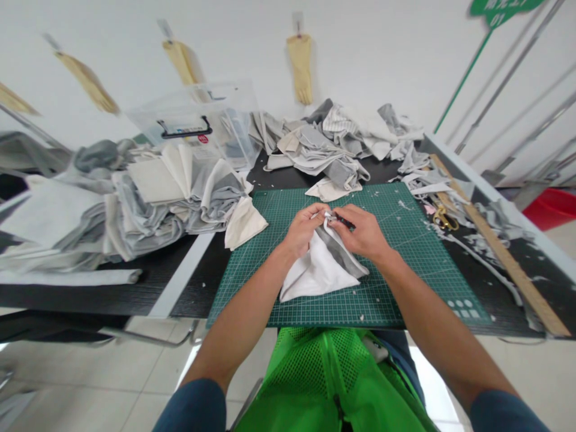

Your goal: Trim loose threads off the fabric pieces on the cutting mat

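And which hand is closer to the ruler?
Right. The right hand is left of the ruler, with part of the mat between; the left hand is farther left, past the right hand.

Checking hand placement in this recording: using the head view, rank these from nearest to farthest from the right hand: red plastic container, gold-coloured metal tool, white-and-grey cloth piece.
1. White-and-grey cloth piece: right against the right hand, over the green gridded cutting mat.
2. Gold-coloured metal tool: to the right, just off the mat.
3. Red plastic container: far right, beyond the table.
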`<control>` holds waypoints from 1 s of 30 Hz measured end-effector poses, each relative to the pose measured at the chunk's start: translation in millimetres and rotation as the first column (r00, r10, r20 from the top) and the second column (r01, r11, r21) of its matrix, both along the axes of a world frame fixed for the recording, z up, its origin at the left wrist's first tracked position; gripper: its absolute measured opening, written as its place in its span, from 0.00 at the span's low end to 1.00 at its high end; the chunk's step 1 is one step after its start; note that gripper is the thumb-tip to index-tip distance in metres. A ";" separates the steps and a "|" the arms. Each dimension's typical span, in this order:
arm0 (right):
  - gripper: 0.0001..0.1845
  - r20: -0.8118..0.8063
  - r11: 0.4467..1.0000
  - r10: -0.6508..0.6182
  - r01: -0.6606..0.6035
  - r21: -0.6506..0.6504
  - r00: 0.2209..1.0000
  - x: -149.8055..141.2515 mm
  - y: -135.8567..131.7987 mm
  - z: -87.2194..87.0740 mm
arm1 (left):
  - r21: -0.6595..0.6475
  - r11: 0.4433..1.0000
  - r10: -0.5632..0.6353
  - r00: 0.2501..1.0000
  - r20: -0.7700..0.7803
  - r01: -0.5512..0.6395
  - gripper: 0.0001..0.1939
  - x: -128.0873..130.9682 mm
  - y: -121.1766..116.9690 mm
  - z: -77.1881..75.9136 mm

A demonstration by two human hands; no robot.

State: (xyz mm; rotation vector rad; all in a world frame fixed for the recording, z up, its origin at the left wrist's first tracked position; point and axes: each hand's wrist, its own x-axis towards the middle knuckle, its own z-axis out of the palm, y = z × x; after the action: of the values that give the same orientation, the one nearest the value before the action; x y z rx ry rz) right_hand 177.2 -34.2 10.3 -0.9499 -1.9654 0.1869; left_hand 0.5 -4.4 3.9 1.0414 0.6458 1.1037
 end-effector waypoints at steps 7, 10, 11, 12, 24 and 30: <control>0.11 0.007 1.000 0.002 -0.002 -0.012 1.000 -0.2 -0.9 1.7 | -0.026 1.000 -0.002 1.000 0.012 0.002 0.16 0.8 -1.3 1.0; 0.11 0.004 1.000 0.000 0.000 -0.003 1.000 -0.1 -1.3 2.5 | -0.026 0.999 -0.019 1.000 0.023 0.020 0.16 0.8 -1.6 1.1; 0.11 0.001 1.000 -0.001 0.001 0.001 1.000 -0.1 -1.3 2.6 | -0.028 0.999 -0.025 0.999 0.024 0.026 0.16 0.7 -1.7 1.0; 0.11 0.000 1.000 -0.002 0.002 0.004 1.000 -0.1 -1.4 2.6 | -0.032 0.999 -0.030 0.999 0.023 0.030 0.16 0.7 -1.7 1.0; 0.10 0.012 0.999 -0.041 0.041 0.011 0.999 0.7 1.3 -0.3 | -0.007 0.999 -0.037 0.999 -0.009 0.037 0.16 1.6 -2.0 0.2; 0.10 -0.082 0.998 -0.061 0.060 -0.016 0.995 1.9 2.0 -0.1 | 0.027 0.999 -0.021 1.000 -0.014 0.021 0.15 1.5 -2.6 2.3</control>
State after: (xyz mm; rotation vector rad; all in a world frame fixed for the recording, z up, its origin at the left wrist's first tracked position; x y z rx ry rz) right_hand 179.1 -32.2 10.2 -0.9938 -1.8594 0.2018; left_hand 2.1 -7.0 6.1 1.0775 0.6307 1.0908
